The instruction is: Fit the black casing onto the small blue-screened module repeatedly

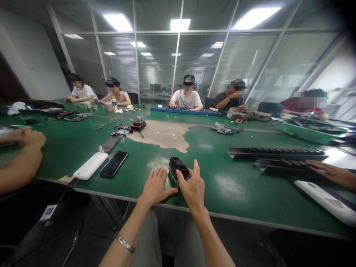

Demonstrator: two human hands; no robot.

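Observation:
A small black device (178,165) with a green circuit board (174,180) along its left side is near the front edge of the green table (217,200). My right hand (192,185) is at its right side, thumb on the near end and index finger raised, holding it. My left hand (158,186) lies palm down just left of the device, fingers stretched out and thumb pointing toward the board. Something pale shows beside its fingertips, too small to make out.
A black phone (114,164) and white power bank (90,166) lie to the left. Black rails (278,153) and a white device (325,200) are at the right, near another person's hand (330,173). Another person's arms (20,159) rest at the left. Several people sit opposite.

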